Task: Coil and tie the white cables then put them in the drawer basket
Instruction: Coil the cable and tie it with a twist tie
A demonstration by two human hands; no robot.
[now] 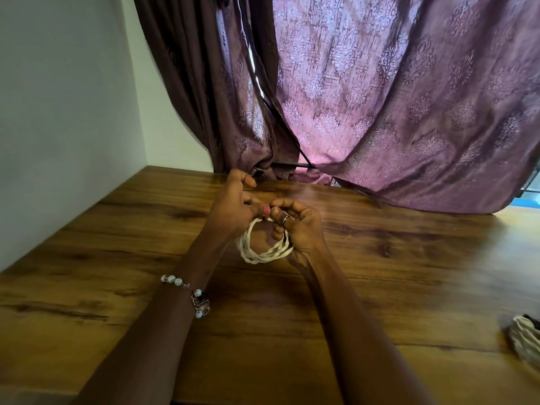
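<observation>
A white cable (264, 252) hangs as a round coil of several twisted loops just above the wooden table (117, 258). My left hand (233, 204) pinches the top of the coil from the left. My right hand (301, 226), with a ring on one finger, grips the coil's right side, fingers curled through the loop. Both thumbs meet at the top of the coil. A woven whitish basket (524, 337) shows partly at the right edge of the table.
Purple patterned curtains (380, 97) hang behind the table and drape onto its far edge. A white wall (58, 112) borders the left side. A beaded bracelet (187, 290) sits on my left forearm.
</observation>
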